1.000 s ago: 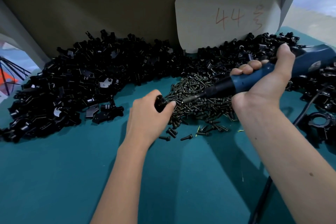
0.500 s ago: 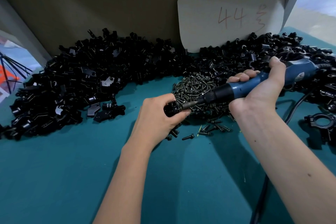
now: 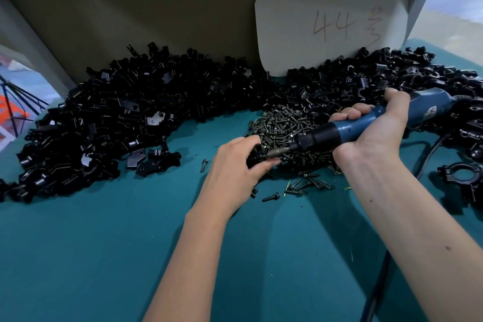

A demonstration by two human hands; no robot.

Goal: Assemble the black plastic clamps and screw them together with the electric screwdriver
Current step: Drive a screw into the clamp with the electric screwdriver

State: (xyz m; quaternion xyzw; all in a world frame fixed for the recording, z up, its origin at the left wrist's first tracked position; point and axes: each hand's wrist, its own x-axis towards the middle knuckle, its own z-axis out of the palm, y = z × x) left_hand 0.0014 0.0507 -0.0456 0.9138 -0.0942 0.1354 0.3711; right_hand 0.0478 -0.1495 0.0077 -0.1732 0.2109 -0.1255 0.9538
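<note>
From the head view I see my left hand (image 3: 235,165) curled around a small black plastic clamp (image 3: 257,154), gripping it just above the teal bench (image 3: 104,256) at the near edge of a heap of dark metal screws (image 3: 285,125). My right hand (image 3: 376,128) is wrapped around the blue-and-black electric screwdriver (image 3: 347,129), thumb laid over the top of its body, the tool lying nearly level and pointing left. Its metal bit (image 3: 278,153) meets the clamp between my left fingers; I cannot tell whether a screw sits on the tip. A black power cord (image 3: 428,157) trails from the tool's rear across the bench toward me. Behind the screws, a long pile of loose black clamp parts (image 3: 125,117) runs along the brown back wall (image 3: 156,8) and round to the right. A pale card marked "44" (image 3: 332,23) leans against that wall. A few stray screws (image 3: 270,197) lie just below my left hand, and a larger black ring-shaped piece (image 3: 464,180) sits at the far right.
</note>
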